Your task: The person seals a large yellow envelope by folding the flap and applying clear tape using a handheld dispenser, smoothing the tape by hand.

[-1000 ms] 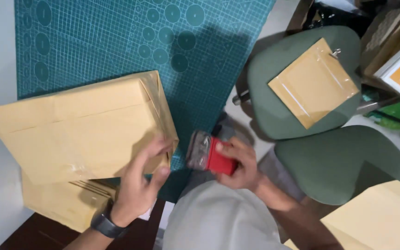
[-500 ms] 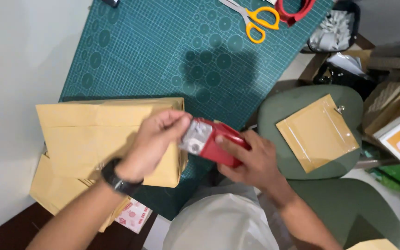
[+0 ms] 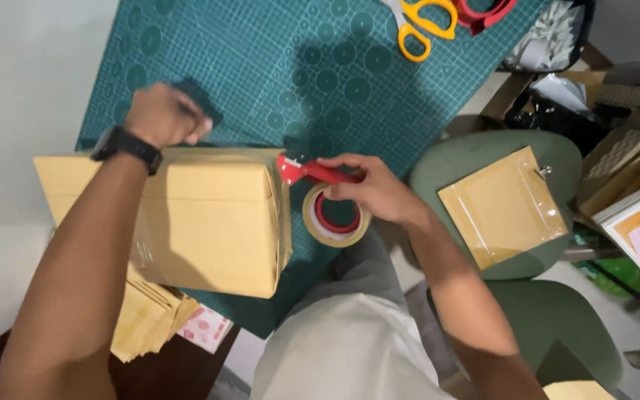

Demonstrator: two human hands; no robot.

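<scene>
A tan cardboard box (image 3: 209,222) lies on the green cutting mat (image 3: 283,67) in front of me. My right hand (image 3: 375,189) grips a red tape dispenser (image 3: 312,172) with a roll of tan tape (image 3: 335,215), its nose against the box's upper right corner. My left hand (image 3: 164,115), a black watch (image 3: 124,144) on the wrist, is curled shut just past the box's far left edge, across the lid from the dispenser. It seems to pinch the tape end; the strip itself is hard to see.
Yellow scissors (image 3: 424,22) and a red tool (image 3: 487,11) lie at the mat's far edge. A stack of tan envelopes (image 3: 146,322) sticks out under the box. A padded envelope (image 3: 501,207) rests on a green chair (image 3: 512,148); boxes and papers crowd the right.
My left hand left the dispenser and moved across the box top to its far left edge. My right hand brought the dispenser to the box's right corner.
</scene>
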